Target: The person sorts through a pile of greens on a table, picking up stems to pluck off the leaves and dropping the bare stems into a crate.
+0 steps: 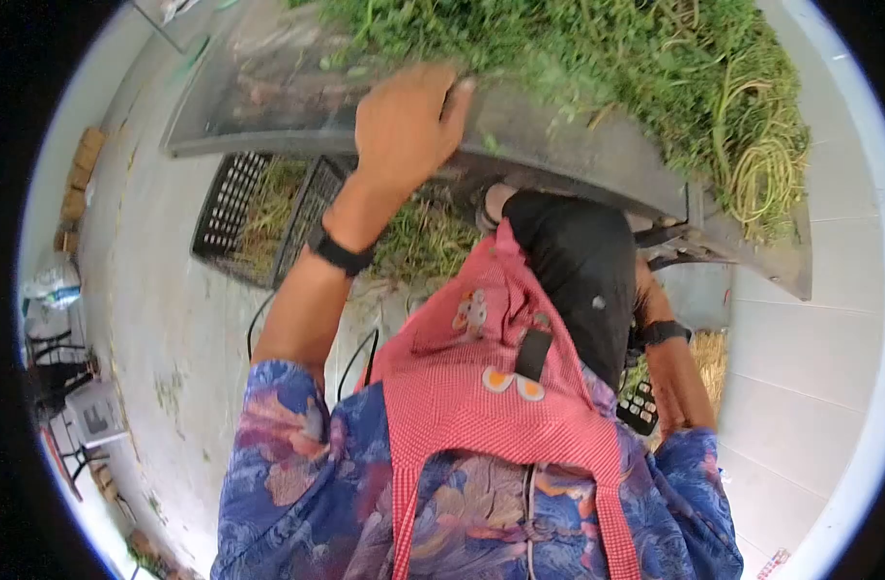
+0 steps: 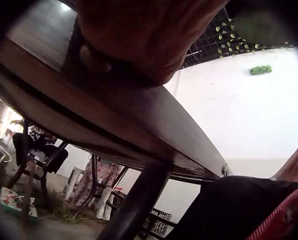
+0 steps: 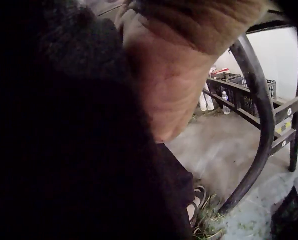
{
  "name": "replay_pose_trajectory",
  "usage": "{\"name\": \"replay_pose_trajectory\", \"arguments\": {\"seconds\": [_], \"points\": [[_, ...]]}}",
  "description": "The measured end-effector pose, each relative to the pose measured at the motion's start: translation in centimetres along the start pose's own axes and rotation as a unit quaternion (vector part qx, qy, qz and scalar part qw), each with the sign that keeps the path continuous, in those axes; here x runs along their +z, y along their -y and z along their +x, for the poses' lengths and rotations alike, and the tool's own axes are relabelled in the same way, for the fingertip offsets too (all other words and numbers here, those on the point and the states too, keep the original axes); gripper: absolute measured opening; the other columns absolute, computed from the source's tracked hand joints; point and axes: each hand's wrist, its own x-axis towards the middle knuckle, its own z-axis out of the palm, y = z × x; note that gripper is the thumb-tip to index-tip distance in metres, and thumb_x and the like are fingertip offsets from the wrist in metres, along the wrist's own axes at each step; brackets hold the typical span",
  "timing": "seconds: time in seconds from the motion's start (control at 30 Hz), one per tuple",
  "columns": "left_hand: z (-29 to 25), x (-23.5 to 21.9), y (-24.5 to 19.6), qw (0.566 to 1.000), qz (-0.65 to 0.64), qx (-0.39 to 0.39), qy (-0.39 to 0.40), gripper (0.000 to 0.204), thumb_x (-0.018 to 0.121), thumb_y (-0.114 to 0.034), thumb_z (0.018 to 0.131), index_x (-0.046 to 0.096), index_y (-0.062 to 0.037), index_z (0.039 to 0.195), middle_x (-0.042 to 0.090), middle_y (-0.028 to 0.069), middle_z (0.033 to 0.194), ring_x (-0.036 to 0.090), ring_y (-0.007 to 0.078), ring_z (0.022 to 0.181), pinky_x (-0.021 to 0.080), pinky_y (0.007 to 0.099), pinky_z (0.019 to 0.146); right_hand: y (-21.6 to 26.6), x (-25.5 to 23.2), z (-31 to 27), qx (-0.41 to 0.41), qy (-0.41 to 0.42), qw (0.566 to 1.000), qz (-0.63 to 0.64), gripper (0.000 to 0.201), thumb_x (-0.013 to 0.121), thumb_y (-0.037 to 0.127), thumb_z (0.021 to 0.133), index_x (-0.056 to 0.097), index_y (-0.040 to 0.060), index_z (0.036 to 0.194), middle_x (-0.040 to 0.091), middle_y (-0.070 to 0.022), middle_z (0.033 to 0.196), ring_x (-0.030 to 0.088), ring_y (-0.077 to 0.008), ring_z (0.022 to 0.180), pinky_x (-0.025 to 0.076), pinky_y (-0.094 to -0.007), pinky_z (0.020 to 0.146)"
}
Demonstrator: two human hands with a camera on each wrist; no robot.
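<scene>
On the front rim of the grey table (image 1: 520, 145), my left hand (image 1: 408, 121) rests with its back up and its thumb to the right, holding nothing visible. A heap of green leafy stems (image 1: 597, 58) lies just beyond it. The left wrist view shows the underside of that hand (image 2: 144, 40) over the dark tabletop. Beside the black-trousered knee (image 1: 578, 261), my right hand (image 1: 647, 295) is lowered and mostly hidden by the leg. Its palm side (image 3: 171, 75) is against dark cloth in the right wrist view; its fingers are out of sight.
Below the table stands a black crate (image 1: 234, 217) with stems in it, and more stems (image 1: 423, 237) lie beside it. A curved metal table leg (image 3: 261, 110) rises near my right hand. A coil of pale stems (image 1: 766, 179) lies at the table's right end.
</scene>
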Motion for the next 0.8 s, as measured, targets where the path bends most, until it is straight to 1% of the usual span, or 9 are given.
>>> {"name": "replay_pose_trajectory", "arguments": {"seconds": [0.07, 0.3, 0.4, 0.5, 0.53, 0.57, 0.6, 0.67, 0.8], "points": [[0.5, 0.2, -0.3, 1.0, -0.009, 0.003, -0.018, 0.018, 0.058, -0.024, 0.082, 0.06, -0.0061, 0.085, 0.059, 0.0117, 0.073, 0.058, 0.0325, 0.068, 0.045, 0.0419, 0.058, -0.3, 0.4, 0.5, 0.038, 0.007, 0.992, 0.118, 0.026, 0.056, 0.007, 0.086, 0.058, -0.001, 0.11, 0.063, -0.0084, 0.1, 0.061, -0.018, 0.08, 0.052, -0.0292, 0.071], [1.4, -0.4, -1.1, 1.0, -0.002, 0.004, 0.015, 0.019, 0.058, -0.019, 0.083, 0.051, -0.0055, 0.072, 0.051, 0.0119, 0.064, 0.051, 0.0336, 0.061, 0.039, 0.0417, 0.054, -1.8, -0.6, 5.7, 0.026, 0.107, 0.994, 0.018, 0.035, 0.056, 0.012, 0.087, 0.051, 0.0022, 0.121, 0.059, -0.0087, 0.111, 0.055, -0.0162, 0.096, 0.049, -0.033, 0.08], [1.5, -0.3, -1.3, 0.999, 0.035, 0.005, 0.025, 0.016, 0.059, -0.018, 0.081, 0.052, -0.0059, 0.073, 0.054, 0.0101, 0.067, 0.055, 0.0307, 0.064, 0.043, 0.0399, 0.057, -1.7, 1.0, 4.9, -0.196, 0.122, 0.935, -0.268, 0.038, 0.055, 0.012, 0.088, 0.049, 0.0022, 0.124, 0.058, -0.0091, 0.114, 0.055, -0.0162, 0.097, 0.048, -0.0339, 0.081], [1.4, -0.3, -1.4, 0.999, 0.039, -0.002, 0.033, 0.016, 0.059, -0.018, 0.082, 0.052, -0.0061, 0.074, 0.054, 0.01, 0.067, 0.054, 0.0305, 0.063, 0.043, 0.0392, 0.057, -2.7, 0.3, 6.5, -0.154, 0.077, 0.964, -0.205, 0.037, 0.056, 0.013, 0.088, 0.05, 0.0016, 0.123, 0.059, -0.01, 0.113, 0.058, -0.0185, 0.092, 0.05, -0.034, 0.078], [1.3, -0.2, -1.4, 0.999, 0.041, 0.0, 0.029, 0.016, 0.059, -0.018, 0.082, 0.052, -0.0061, 0.074, 0.054, 0.01, 0.067, 0.054, 0.0305, 0.063, 0.043, 0.0392, 0.057, -2.5, 0.3, 7.0, -0.012, 0.117, 0.991, 0.055, 0.037, 0.055, 0.013, 0.089, 0.05, 0.0019, 0.123, 0.059, -0.0099, 0.113, 0.058, -0.0197, 0.092, 0.05, -0.0344, 0.078], [1.2, -0.1, -1.2, 0.999, 0.031, 0.011, 0.017, 0.016, 0.058, -0.017, 0.083, 0.051, -0.0055, 0.074, 0.052, 0.0107, 0.066, 0.053, 0.0315, 0.062, 0.042, 0.0398, 0.055, -2.3, 0.2, 7.3, 0.132, 0.149, 0.93, 0.309, 0.036, 0.055, 0.013, 0.089, 0.049, 0.0021, 0.124, 0.059, -0.0099, 0.113, 0.059, -0.021, 0.092, 0.05, -0.0349, 0.078], [1.2, 0.0, -1.1, 1.0, 0.021, 0.019, 0.002, 0.016, 0.058, -0.016, 0.084, 0.051, -0.005, 0.075, 0.05, 0.0114, 0.065, 0.051, 0.0325, 0.061, 0.04, 0.0404, 0.054, -2.2, 0.1, 7.2, 0.129, 0.153, 0.931, 0.305, 0.036, 0.055, 0.013, 0.089, 0.049, 0.0021, 0.124, 0.059, -0.0099, 0.113, 0.059, -0.021, 0.092, 0.05, -0.0349, 0.078], [1.1, 0.0, -1.2, 0.999, 0.027, 0.018, -0.003, 0.015, 0.058, -0.016, 0.083, 0.051, -0.0055, 0.074, 0.052, 0.011, 0.066, 0.052, 0.0315, 0.061, 0.041, 0.0403, 0.054, -0.6, 2.2, 4.9, -0.032, 0.083, 0.996, -0.021, 0.037, 0.048, 0.022, 0.094, 0.049, 0.0033, 0.125, 0.059, -0.0108, 0.112, 0.06, -0.023, 0.09, 0.051, -0.0354, 0.076], [1.2, 0.1, -1.3, 0.999, 0.039, 0.026, -0.004, 0.016, 0.058, -0.017, 0.082, 0.05, -0.006, 0.073, 0.053, 0.0109, 0.067, 0.053, 0.0312, 0.062, 0.042, 0.0411, 0.054, -0.4, 3.0, 5.1, 0.065, 0.09, 0.989, 0.097, 0.041, 0.04, 0.031, 0.096, 0.049, 0.0022, 0.124, 0.058, -0.0122, 0.113, 0.058, -0.0225, 0.094, 0.049, -0.0358, 0.081]]}}
